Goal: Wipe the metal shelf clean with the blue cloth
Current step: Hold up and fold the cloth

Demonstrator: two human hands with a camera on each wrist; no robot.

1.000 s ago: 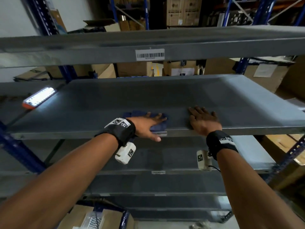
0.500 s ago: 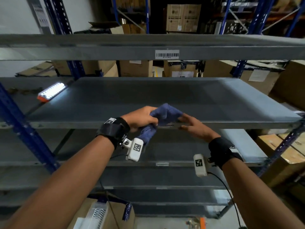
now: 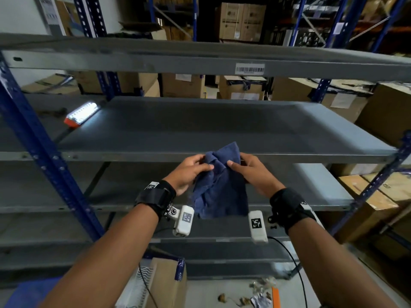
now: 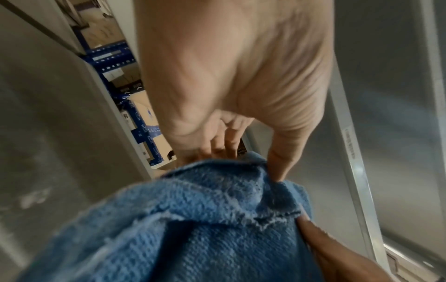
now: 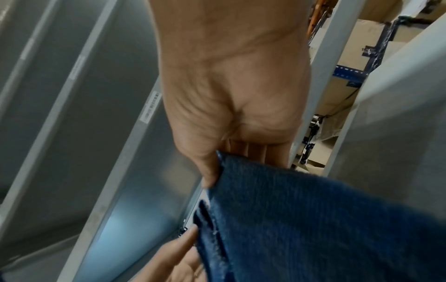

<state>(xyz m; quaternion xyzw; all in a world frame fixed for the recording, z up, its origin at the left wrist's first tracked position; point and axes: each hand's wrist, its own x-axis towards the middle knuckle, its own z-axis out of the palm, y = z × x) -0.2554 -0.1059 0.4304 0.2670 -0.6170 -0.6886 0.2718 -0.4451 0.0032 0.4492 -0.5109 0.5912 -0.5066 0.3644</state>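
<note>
The blue cloth (image 3: 220, 185) hangs in the air in front of the grey metal shelf (image 3: 200, 127), just below its front edge. My left hand (image 3: 191, 170) pinches the cloth's upper left part and my right hand (image 3: 246, 167) pinches its upper right part. In the left wrist view the thumb presses into the bunched cloth (image 4: 205, 219), with my right hand's fingers showing at the lower right. The right wrist view shows the thumb clamped on the cloth's (image 5: 301, 219) top edge, its other fingers behind the fabric. The cloth touches no shelf.
A lit work lamp (image 3: 82, 113) lies at the shelf's back left. Blue uprights (image 3: 44, 156) frame the rack, with another shelf (image 3: 155, 61) above and more below. Cardboard boxes (image 3: 240, 21) stand behind, and a box (image 3: 166, 283) and scraps lie on the floor.
The cloth has left the shelf surface, where my left hand pressed it. Both hands have drawn back toward me and now hold it between them, hanging open lower than before.
</note>
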